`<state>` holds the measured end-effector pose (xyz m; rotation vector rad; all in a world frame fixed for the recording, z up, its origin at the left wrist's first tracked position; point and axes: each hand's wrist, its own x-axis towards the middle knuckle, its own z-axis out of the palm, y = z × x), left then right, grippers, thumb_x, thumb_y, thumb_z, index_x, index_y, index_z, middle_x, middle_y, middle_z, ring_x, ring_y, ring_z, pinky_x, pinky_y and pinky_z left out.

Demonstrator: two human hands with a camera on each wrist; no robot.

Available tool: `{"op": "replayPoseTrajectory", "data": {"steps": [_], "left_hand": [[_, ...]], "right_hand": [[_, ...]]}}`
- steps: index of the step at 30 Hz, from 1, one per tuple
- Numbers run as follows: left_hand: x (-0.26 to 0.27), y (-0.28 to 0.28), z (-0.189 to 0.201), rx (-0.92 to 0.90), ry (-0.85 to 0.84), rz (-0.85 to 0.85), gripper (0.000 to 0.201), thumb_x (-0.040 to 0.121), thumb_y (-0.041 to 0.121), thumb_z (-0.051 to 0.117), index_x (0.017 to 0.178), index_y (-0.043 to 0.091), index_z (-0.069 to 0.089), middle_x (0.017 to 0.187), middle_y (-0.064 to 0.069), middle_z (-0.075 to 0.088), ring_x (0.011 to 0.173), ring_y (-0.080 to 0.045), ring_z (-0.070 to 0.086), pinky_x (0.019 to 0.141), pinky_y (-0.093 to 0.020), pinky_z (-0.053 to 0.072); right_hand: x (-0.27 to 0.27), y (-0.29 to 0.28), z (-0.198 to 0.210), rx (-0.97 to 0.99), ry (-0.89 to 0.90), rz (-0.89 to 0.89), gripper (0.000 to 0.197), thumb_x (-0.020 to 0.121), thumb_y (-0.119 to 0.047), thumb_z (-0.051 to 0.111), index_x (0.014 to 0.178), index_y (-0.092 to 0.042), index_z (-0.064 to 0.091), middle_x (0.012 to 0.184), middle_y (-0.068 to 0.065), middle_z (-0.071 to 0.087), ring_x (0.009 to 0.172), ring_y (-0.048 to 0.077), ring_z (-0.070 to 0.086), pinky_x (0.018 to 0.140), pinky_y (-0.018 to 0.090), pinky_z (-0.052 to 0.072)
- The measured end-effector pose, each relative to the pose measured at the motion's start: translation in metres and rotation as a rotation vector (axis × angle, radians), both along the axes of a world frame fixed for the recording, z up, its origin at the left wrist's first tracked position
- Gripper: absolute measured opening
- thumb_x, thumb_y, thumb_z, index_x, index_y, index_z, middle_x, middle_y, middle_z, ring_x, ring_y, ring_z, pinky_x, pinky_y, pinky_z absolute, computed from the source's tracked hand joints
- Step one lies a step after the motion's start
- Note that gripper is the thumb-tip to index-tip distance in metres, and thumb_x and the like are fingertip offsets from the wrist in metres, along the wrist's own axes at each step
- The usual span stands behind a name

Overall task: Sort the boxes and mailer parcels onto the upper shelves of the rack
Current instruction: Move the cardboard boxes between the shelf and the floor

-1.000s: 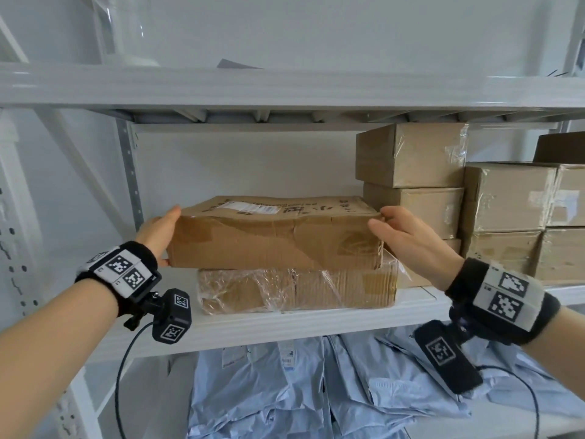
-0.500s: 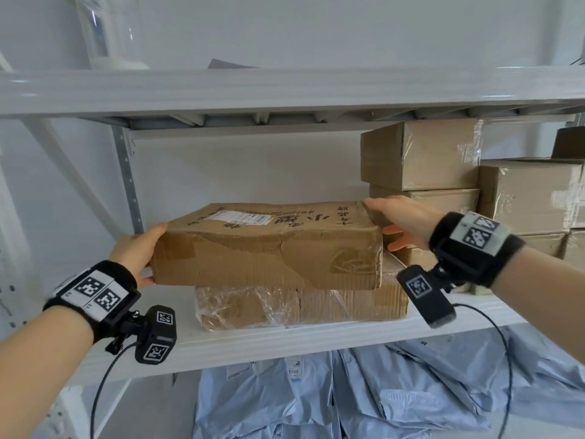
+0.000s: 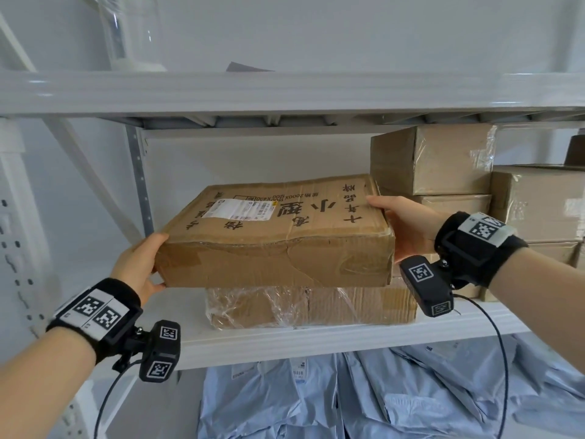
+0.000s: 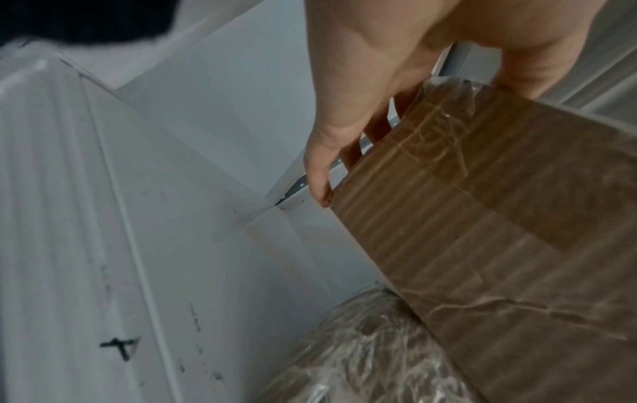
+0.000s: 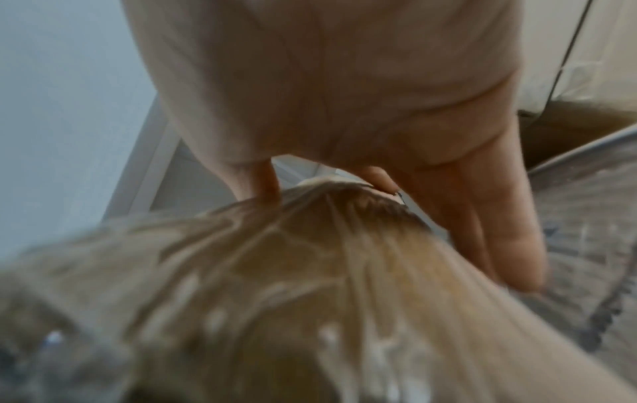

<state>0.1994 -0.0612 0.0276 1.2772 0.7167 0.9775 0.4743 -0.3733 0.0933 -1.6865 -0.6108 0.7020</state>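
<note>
Between the 2 hands, left hand (image 3: 139, 267) and right hand (image 3: 408, 226) gripping its ends, sits the cardboard box (image 3: 278, 236).

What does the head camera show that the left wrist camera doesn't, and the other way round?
Only the head view shows the right hand, the shipping label, the stacked boxes at right and the blue mailers below. Only the left wrist view shows the fingers behind the box's end. Both show the left hand, the held box and the plastic-wrapped box underneath.
</note>
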Motion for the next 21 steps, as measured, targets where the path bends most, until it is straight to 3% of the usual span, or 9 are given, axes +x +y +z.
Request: {"op": "replayPoseTrajectory", "data": {"steps": [2,7,10,12,14,16,18,21], "left_hand": [[-0.005,0.0,-0.002,-0.048,-0.03,-0.035,0.008,0.09,0.031,0.058,0.096,0.026,0.059,0.1,-0.002,0.056,0.104,-0.023,0.054,0.08,-0.054,0.048],[-0.024,-0.007,-0.008,-0.115,-0.108,-0.128,0.004,0.086,0.02,0.051,0.086,0.024,0.051,0.095,-0.005,0.05,0.102,-0.029,0.054,0.071,-0.056,0.049],[-0.041,-0.017,-0.019,-0.143,-0.131,-0.158,0.007,0.085,0.019,0.051,0.082,0.023,0.056,0.097,-0.008,0.058,0.108,-0.034,0.057,0.079,-0.06,0.049],[-0.05,-0.023,-0.031,-0.157,-0.111,-0.131,0.011,0.086,0.028,0.057,0.095,0.024,0.061,0.113,-0.011,0.061,0.111,-0.037,0.057,0.084,-0.063,0.049],[-0.062,-0.03,-0.047,-0.18,-0.085,-0.114,0.035,0.083,0.043,0.066,0.114,0.03,0.059,0.123,-0.008,0.057,0.112,-0.038,0.055,0.085,-0.065,0.049],[-0.075,-0.038,-0.067,-0.206,-0.063,-0.122,0.052,0.072,0.054,0.074,0.117,0.036,0.056,0.123,-0.005,0.054,0.111,-0.038,0.053,0.083,-0.066,0.049],[-0.088,-0.047,-0.09,-0.226,-0.024,-0.139,0.063,0.066,0.058,0.074,0.122,0.036,0.055,0.124,-0.006,0.054,0.113,-0.039,0.053,0.083,-0.065,0.05],[-0.103,-0.06,-0.127,-0.269,0.022,-0.168,0.061,0.068,0.058,0.068,0.122,0.032,0.058,0.123,-0.008,0.063,0.112,-0.035,0.058,0.087,-0.061,0.049]], "right_hand": [[-0.006,-0.003,0.001,0.011,-0.037,-0.009,0.062,0.083,-0.057,0.062,0.128,-0.015,0.056,0.125,0.019,0.064,0.107,0.038,0.065,0.084,0.05,0.055],[-0.027,-0.014,0.007,0.076,-0.135,-0.005,0.045,0.087,-0.048,0.062,0.12,-0.019,0.061,0.12,0.014,0.067,0.098,0.031,0.069,0.07,0.04,0.058],[-0.045,-0.022,0.006,0.097,-0.19,0.015,0.044,0.086,-0.045,0.066,0.122,-0.021,0.058,0.115,0.009,0.07,0.098,0.029,0.07,0.073,0.042,0.059],[-0.057,-0.029,0.004,0.106,-0.217,0.02,0.047,0.083,-0.042,0.069,0.124,-0.023,0.055,0.114,0.007,0.071,0.097,0.027,0.071,0.072,0.042,0.06],[-0.071,-0.034,-0.002,0.112,-0.247,0.013,0.051,0.083,-0.039,0.07,0.127,-0.025,0.05,0.116,0.007,0.069,0.098,0.027,0.071,0.072,0.042,0.06],[-0.087,-0.039,-0.01,0.102,-0.298,0.02,0.061,0.08,-0.038,0.072,0.133,-0.027,0.044,0.117,0.005,0.068,0.1,0.027,0.07,0.077,0.044,0.059],[-0.106,-0.046,-0.021,0.1,-0.334,0.039,0.075,0.07,-0.041,0.076,0.135,-0.03,0.04,0.11,0.001,0.071,0.095,0.023,0.071,0.075,0.039,0.06],[-0.136,-0.059,-0.043,0.101,-0.39,0.079,0.09,0.057,-0.044,0.077,0.136,-0.035,0.035,0.103,-0.006,0.071,0.09,0.013,0.072,0.067,0.029,0.059]]}}
